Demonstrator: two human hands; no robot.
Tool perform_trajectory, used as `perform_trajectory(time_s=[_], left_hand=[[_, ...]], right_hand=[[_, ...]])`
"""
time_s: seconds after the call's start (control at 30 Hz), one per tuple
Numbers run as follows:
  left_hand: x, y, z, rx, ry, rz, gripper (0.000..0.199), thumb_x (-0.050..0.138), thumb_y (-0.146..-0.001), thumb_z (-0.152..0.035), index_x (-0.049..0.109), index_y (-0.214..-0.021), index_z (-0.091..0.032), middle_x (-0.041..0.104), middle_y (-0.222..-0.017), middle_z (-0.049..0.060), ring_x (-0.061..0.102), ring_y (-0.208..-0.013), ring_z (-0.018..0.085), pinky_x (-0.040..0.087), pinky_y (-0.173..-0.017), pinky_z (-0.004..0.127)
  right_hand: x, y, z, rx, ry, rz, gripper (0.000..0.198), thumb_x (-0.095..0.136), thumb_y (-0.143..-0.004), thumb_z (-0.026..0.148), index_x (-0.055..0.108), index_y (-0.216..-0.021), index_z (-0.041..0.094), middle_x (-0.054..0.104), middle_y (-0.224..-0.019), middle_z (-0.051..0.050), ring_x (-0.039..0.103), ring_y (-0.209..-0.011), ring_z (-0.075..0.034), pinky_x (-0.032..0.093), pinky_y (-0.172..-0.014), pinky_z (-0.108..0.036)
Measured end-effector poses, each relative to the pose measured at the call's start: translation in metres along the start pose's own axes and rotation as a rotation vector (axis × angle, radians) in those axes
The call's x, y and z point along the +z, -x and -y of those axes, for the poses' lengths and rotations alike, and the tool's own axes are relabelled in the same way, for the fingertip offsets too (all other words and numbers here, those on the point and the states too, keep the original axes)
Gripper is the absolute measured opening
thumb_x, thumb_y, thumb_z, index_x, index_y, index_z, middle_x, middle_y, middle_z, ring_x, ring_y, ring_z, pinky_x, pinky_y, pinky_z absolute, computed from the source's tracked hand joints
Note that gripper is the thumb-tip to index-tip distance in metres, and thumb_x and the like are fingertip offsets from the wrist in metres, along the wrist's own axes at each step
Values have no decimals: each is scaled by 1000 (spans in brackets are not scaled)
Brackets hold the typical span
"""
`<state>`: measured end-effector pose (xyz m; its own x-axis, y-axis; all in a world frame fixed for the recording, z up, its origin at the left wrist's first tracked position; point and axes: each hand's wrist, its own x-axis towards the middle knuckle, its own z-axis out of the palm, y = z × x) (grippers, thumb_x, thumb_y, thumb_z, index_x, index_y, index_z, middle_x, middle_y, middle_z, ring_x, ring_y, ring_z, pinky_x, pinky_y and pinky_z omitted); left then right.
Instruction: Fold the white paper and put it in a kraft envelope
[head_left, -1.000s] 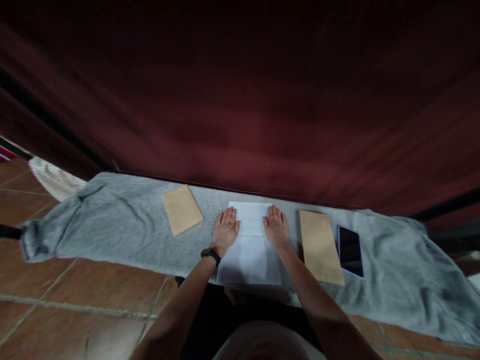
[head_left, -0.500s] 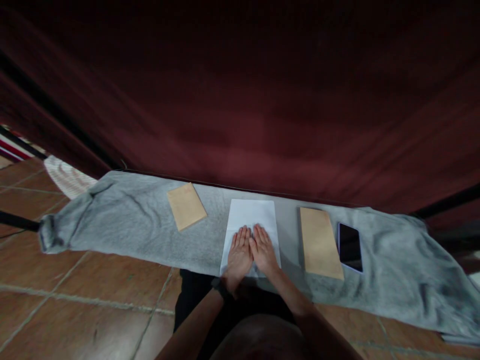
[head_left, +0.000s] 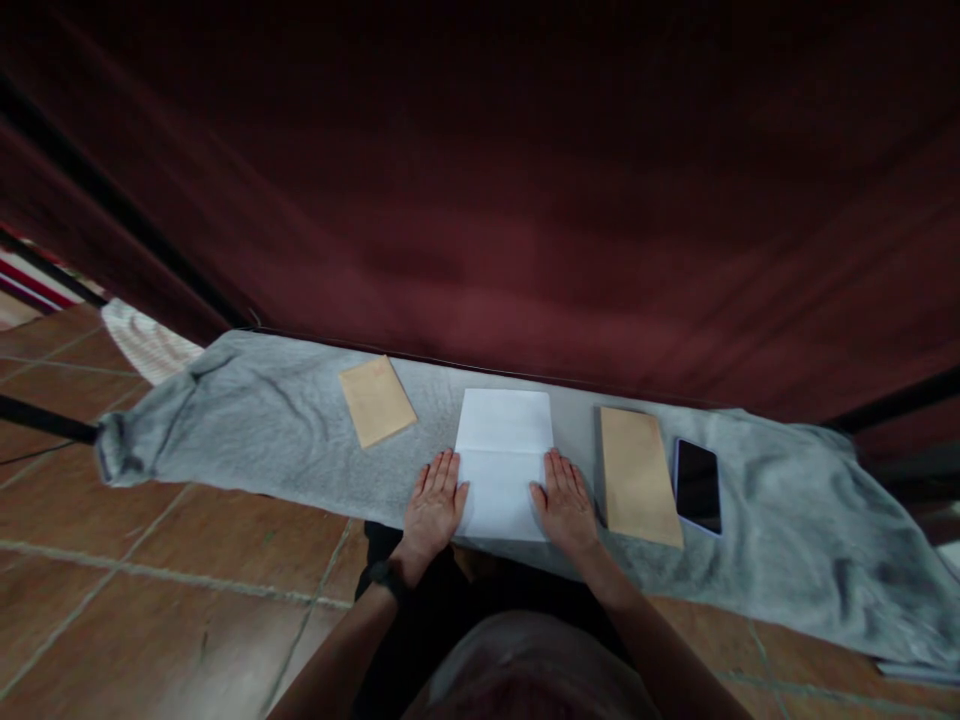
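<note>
A white sheet of paper [head_left: 504, 495] with a crease across its middle lies flat in front of me. My left hand [head_left: 433, 505] rests flat at the paper's left edge, fingers stretched out and pointing away from me. At the right edge, my right hand [head_left: 566, 505] also lies flat with its fingers extended. Neither hand grips anything. To the right of my right hand lies a stack or pad of brown paper, perhaps envelopes [head_left: 640, 478]. A smaller brown paper piece [head_left: 377, 400] sits tilted, farther to the left.
A grey cloth [head_left: 277, 430] covers the narrow surface. Beside the brown stack on the right lies a dark-screened phone [head_left: 698, 486]. A dark red curtain [head_left: 480, 250] hangs right behind the surface. Tiled floor [head_left: 187, 590] shows below.
My hands were together on the lower middle of the paper. They have slid apart to its left and right edges, uncovering the crease and the lower half.
</note>
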<state>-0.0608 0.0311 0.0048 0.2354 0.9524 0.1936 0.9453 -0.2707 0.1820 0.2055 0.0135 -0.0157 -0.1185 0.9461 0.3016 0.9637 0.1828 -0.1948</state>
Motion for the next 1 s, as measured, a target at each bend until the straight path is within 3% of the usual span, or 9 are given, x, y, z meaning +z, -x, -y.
perform_trajectory(time_s=[0.13, 0.33, 0.43, 0.6, 0.8, 0.9, 1.0], left_hand=[[-5, 14, 0, 26, -31, -26, 57, 34, -103, -39, 40, -153, -12, 40, -157, 16, 35, -148, 29, 28, -122, 49], [-9, 40, -35, 359, -82, 16, 57, 43, -102, -43, 35, -155, -25, 34, -162, 6, 27, -151, 28, 18, -124, 56], [-6, 43, -42, 415, -103, 34, 53, 45, -102, -38, 38, -153, -25, 38, -160, 7, 30, -150, 27, 16, -123, 58], [-7, 41, -22, 463, -99, 83, 51, 46, -102, -28, 40, -152, -21, 43, -158, 8, 36, -148, 25, 26, -122, 51], [-28, 30, 4, 488, 81, 185, 43, 51, -99, -22, 53, -142, -21, 54, -149, 8, 48, -139, 21, 38, -118, 43], [-37, 24, 11, 444, 206, 180, 40, 48, -97, -13, 61, -134, -22, 63, -140, 7, 55, -133, 20, 40, -117, 43], [-43, 21, 13, 356, 410, 126, 31, 47, -100, -20, 69, -122, -23, 70, -129, 6, 62, -123, 21, 45, -112, 43]], right_hand=[[-2, 10, -8, 1, 23, -24, 60, 38, -103, 32, 28, -157, 7, 39, -157, -18, 39, -145, -32, 31, -119, -51], [-8, 16, 0, 20, 81, -66, 56, 37, -104, 30, 36, -153, 3, 42, -155, -20, 40, -144, -33, 31, -119, -52], [-15, 23, 6, -100, 54, 7, 52, 35, -105, 28, 39, -153, 9, 39, -158, -16, 38, -145, -29, 29, -120, -51], [-26, 38, 2, -212, -30, 79, 53, 37, -106, 35, 38, -154, 13, 39, -159, -12, 36, -147, -25, 30, -122, -47], [-37, 45, -15, -273, -166, 169, 59, 47, -102, 43, 37, -155, 18, 32, -162, -11, 33, -149, -26, 33, -121, -48], [-42, 44, -20, -267, -258, 213, 62, 50, -101, 39, 31, -158, 23, 34, -162, -9, 33, -149, -25, 33, -122, -48], [-49, 43, -23, -216, -374, 226, 69, 51, -98, 28, 22, -160, 25, 36, -161, -7, 33, -148, -22, 34, -122, -48]])
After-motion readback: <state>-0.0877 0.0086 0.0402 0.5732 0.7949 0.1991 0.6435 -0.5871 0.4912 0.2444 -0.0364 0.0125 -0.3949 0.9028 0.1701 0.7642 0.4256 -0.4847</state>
